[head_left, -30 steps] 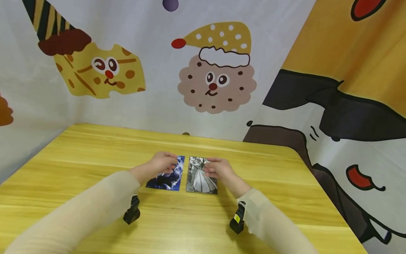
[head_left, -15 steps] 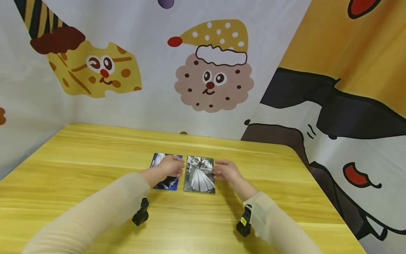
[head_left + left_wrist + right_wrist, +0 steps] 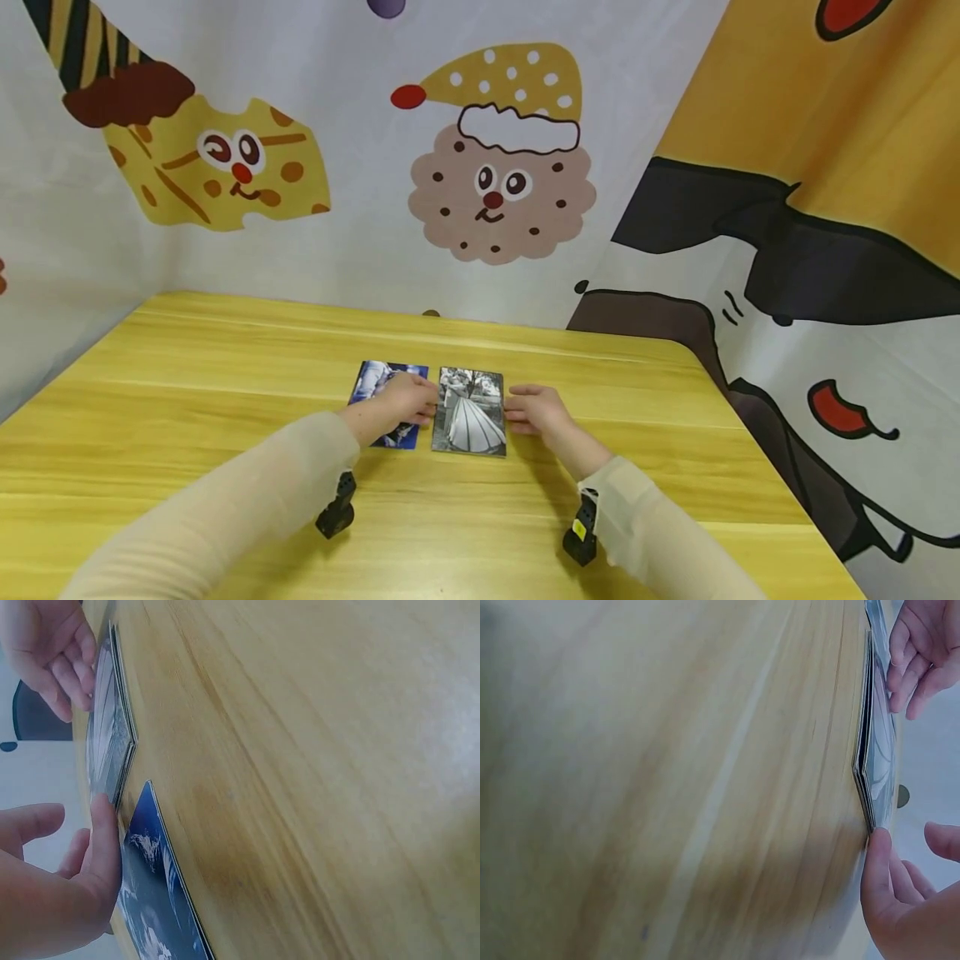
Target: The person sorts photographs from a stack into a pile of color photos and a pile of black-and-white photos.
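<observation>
A thin stack of picture cards [image 3: 471,423], its top card a black-and-white picture of a wide pleated shape, lies flat on the table. Just left of it lies a card with a blue, white and black picture [image 3: 369,380], partly hidden under my left hand [image 3: 407,400]. The left fingertips reach the stack's left edge, over the blue card. At the stack's right edge are the fingertips of my right hand [image 3: 536,411]. Both hands have loosely extended fingers and thumbs held apart. Layered edges of the stack [image 3: 864,742] show in the right wrist view.
The wood-grain table [image 3: 247,354] stretches around the cards. Behind it and on the right hangs a white cloth [image 3: 360,267] with cartoon prints. A small black device [image 3: 337,505] sits at the left wrist, another black device [image 3: 580,532] at the right.
My right hand has moved off the black-and-white picture to its right edge. My left hand has shifted right across the blue card to the stack's left edge. The head view has shifted slightly.
</observation>
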The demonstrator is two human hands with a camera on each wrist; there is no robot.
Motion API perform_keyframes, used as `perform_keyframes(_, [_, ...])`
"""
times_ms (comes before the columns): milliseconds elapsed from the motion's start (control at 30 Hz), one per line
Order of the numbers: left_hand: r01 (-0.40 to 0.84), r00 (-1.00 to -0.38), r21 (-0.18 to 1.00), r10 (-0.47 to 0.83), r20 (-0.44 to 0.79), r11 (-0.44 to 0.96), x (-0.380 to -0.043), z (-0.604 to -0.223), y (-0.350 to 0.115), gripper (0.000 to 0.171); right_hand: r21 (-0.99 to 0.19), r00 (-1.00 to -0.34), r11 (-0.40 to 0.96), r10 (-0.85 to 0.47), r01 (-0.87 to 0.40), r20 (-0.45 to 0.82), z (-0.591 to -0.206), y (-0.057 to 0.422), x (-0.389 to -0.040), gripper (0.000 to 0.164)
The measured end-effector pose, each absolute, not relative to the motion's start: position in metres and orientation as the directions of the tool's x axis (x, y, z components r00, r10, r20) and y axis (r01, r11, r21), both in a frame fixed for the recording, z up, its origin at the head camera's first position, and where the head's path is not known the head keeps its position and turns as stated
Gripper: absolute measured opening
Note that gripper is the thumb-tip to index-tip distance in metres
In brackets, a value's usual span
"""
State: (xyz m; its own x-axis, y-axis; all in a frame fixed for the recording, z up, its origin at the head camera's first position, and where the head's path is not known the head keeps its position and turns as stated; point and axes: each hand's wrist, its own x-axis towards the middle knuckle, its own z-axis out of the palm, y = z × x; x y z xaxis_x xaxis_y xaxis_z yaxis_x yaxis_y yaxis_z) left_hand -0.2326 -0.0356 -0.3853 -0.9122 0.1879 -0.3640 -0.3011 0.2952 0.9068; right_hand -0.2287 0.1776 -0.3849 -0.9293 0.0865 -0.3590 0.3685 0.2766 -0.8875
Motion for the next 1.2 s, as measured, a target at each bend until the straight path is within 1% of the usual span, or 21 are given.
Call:
perform_keyframes(367, [-0.290,-0.917,0.906,0.182,-0.355,0.309,-0.2288,-0.3798,-0.0349,0.035,-0.890,-0.931,0.275,0.103,0.364,-0.350,-0.3819,0.1757,-0.2267,0.042])
perform_keyframes(767, [-0.287,-0.915,0.901,0.185,-0.359,0.326,-0.2275,-0.3804,-0.0337,0.036,-0.881,-0.937,0.320,0.101,0.348,-0.333,-0.3824,0.1748,-0.2252,0.041])
perform_keyframes(1200, [-0.289,-0.921,0.905,0.167,-0.352,0.312,-0.2268,-0.3801,-0.0336,0.038,-0.890,-0.939,0.300,0.126,0.345,-0.321,-0.3785,0.1684,-0.2273,0.038])
